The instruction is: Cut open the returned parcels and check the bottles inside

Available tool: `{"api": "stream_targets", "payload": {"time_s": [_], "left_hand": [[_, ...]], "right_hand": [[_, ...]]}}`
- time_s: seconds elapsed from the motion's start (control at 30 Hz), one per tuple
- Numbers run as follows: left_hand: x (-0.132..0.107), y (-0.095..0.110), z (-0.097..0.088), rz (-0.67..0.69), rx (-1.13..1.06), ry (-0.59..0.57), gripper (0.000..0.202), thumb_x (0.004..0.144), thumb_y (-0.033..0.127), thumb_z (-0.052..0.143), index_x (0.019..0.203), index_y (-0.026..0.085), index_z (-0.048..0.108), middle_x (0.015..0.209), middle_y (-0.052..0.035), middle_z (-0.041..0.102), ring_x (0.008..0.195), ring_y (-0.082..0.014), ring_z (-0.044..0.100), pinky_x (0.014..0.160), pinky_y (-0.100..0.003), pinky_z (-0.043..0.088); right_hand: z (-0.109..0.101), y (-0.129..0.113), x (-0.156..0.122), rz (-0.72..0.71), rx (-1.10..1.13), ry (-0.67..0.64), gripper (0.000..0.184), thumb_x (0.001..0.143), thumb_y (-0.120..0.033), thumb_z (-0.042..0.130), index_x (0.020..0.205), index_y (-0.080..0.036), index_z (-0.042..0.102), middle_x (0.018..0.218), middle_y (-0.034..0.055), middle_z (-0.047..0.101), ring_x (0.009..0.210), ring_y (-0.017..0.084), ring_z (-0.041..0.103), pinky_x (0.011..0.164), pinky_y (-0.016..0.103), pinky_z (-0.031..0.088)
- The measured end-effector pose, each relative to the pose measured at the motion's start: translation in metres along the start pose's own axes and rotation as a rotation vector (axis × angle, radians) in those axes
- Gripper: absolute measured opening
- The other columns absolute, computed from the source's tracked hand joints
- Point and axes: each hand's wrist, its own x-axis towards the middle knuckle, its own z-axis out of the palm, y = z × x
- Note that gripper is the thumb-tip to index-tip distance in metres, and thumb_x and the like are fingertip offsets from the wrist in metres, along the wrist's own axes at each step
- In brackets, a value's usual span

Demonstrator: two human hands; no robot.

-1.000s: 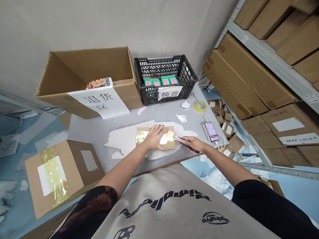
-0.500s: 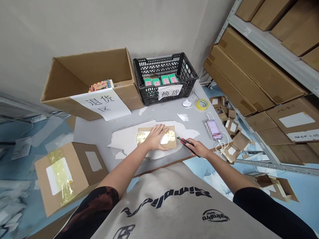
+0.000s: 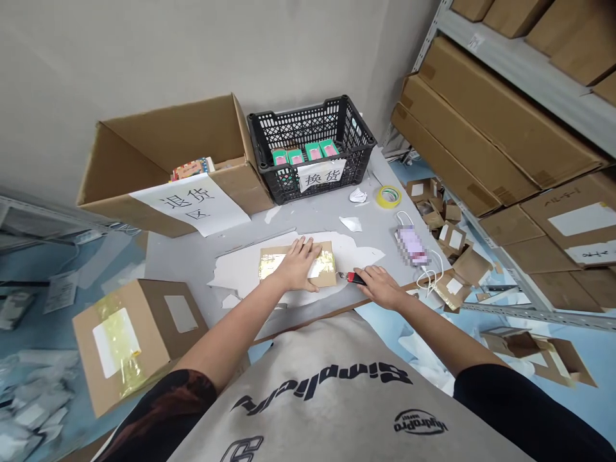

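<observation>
A small cardboard box with shiny yellowish tape and a white label lies on white, torn-looking sheet material on the table. My left hand spans its top, fingers reaching over the far edge and thumb at the near edge, holding it down. Wrapped in my right hand is a red and black utility knife. Its blade points left at the box's right end; whether it touches is too small to tell. Part of the knife's handle is hidden under my fingers.
Behind stand a large open carton and a black plastic crate holding several green boxes. Yellow tape and a phone with a white cable lie right. A taped carton stands left. Shelving rises on the right.
My right hand has turned the knife from a slant to nearly level, its blade now closer to the box's right end. The left hand stays on the box. The view has shifted slightly.
</observation>
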Motion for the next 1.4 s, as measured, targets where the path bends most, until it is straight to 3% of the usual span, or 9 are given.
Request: {"api": "stream_targets", "payload": {"time_s": [0.13,0.37,0.67,0.83,1.17,1.4], "left_hand": [[0.003,0.007,-0.002,-0.043,0.010,-0.023,0.127,0.050,0.075,0.071,0.151,0.015,0.021,0.157,-0.0216,0.020,0.144,-0.0454,0.016,0.117,-0.055,0.009],[0.005,0.008,-0.006,-0.023,-0.042,0.009,0.120,0.048,0.068,0.076,0.147,0.017,0.030,0.149,-0.0203,0.034,0.135,-0.0439,0.033,0.115,-0.053,0.017],[0.004,0.006,-0.006,-0.008,-0.062,0.003,0.121,0.051,0.069,0.076,0.149,0.016,0.027,0.151,-0.0200,0.033,0.139,-0.0408,0.030,0.117,-0.052,0.015],[0.004,0.002,0.000,0.000,-0.042,0.002,0.124,0.052,0.071,0.074,0.150,0.012,0.026,0.154,-0.0230,0.026,0.143,-0.0440,0.020,0.117,-0.056,0.010],[-0.001,0.003,0.013,-0.004,-0.086,0.073,0.125,0.052,0.070,0.074,0.151,0.012,0.025,0.155,-0.0242,0.023,0.144,-0.0441,0.015,0.117,-0.058,0.009],[-0.002,0.001,0.024,-0.058,-0.118,0.134,0.128,0.049,0.065,0.078,0.152,0.014,0.021,0.156,-0.0226,0.021,0.144,-0.0436,0.016,0.117,-0.058,0.010]], "right_hand": [[0.000,0.006,0.007,-0.057,-0.063,0.026,0.043,0.098,-0.041,0.043,0.135,-0.021,0.052,0.100,0.0122,0.058,0.092,0.026,0.051,0.084,0.038,0.036],[-0.002,0.013,0.017,-0.118,-0.033,0.037,0.045,0.097,-0.043,0.043,0.136,-0.023,0.053,0.103,0.0128,0.058,0.095,0.027,0.049,0.086,0.038,0.034],[-0.006,0.023,0.033,-0.166,-0.033,0.022,0.045,0.098,-0.045,0.042,0.135,-0.023,0.054,0.101,0.0118,0.060,0.094,0.026,0.049,0.085,0.038,0.032],[-0.013,0.028,0.041,-0.202,-0.072,-0.006,0.044,0.097,-0.045,0.043,0.135,-0.025,0.053,0.103,0.0111,0.062,0.093,0.025,0.052,0.085,0.037,0.032],[-0.023,0.018,0.042,-0.159,-0.177,-0.036,0.043,0.098,-0.042,0.041,0.136,-0.024,0.051,0.105,0.0139,0.063,0.096,0.029,0.052,0.085,0.040,0.031],[0.001,-0.010,0.027,0.123,-0.155,0.049,0.046,0.098,-0.046,0.037,0.136,-0.024,0.050,0.106,0.0136,0.063,0.095,0.028,0.052,0.084,0.039,0.032]]}}
